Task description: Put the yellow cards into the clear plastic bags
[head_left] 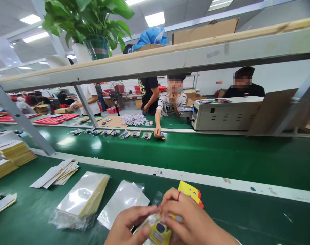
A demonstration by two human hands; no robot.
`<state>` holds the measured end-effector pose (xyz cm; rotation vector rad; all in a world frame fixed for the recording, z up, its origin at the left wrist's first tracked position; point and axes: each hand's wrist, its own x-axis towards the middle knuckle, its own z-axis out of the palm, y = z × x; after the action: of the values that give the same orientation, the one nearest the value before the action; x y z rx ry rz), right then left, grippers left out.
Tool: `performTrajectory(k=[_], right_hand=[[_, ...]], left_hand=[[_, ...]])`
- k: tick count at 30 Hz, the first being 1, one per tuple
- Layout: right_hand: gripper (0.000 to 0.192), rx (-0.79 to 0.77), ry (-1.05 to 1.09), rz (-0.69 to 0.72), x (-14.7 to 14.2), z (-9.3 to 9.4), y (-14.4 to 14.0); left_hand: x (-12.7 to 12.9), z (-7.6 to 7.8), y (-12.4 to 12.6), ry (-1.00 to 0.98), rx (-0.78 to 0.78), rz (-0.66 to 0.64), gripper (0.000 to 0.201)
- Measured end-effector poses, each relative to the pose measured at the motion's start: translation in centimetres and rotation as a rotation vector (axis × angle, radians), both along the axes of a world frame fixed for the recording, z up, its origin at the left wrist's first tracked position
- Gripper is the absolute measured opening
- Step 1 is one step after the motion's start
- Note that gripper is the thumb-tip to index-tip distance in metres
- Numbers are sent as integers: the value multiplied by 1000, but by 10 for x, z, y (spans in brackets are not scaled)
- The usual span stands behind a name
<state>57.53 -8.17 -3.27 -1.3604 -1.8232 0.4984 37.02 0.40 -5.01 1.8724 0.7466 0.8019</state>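
Low in the view, a clear plastic bag with a yellow printed card [160, 234] is between my two hands. My left hand [129, 223] grips the bag's left side with thumb and fingers. My right hand [186, 216], a red band on one finger, pinches the top of the bag. The card bears a dark rounded shape; whether that is print or an object I cannot tell. Just beyond my right hand lie several yellow cards with red edges [190, 191]. White sheets in clear plastic [123, 202] lie beyond my left hand.
A thick bagged stack of cards [82, 194] and loose white cards [56, 174] lie leftward. Past a white rail [134, 169], a green belt [195, 154] carries several bagged items [125, 134]. A co-worker's hand [157, 131] touches one. A shelf beam [155, 63] crosses overhead.
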Motion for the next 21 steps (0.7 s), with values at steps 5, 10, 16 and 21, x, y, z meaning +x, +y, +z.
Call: performTrajectory(k=[5, 10, 16, 21], right_hand=[[30, -284, 268, -207, 12, -42, -6], [47, -476, -179, -665, 41, -81, 3], [30, -581, -253, -760, 72, -98, 9], [23, -594, -118, -686, 85, -107, 4]], left_hand=[[-27, -19, 61, 384, 157, 483, 57], [-45, -31, 103, 463, 72, 563, 37], [-51, -30, 113, 369, -59, 473, 19], [-55, -27, 110, 232, -102, 417, 27]])
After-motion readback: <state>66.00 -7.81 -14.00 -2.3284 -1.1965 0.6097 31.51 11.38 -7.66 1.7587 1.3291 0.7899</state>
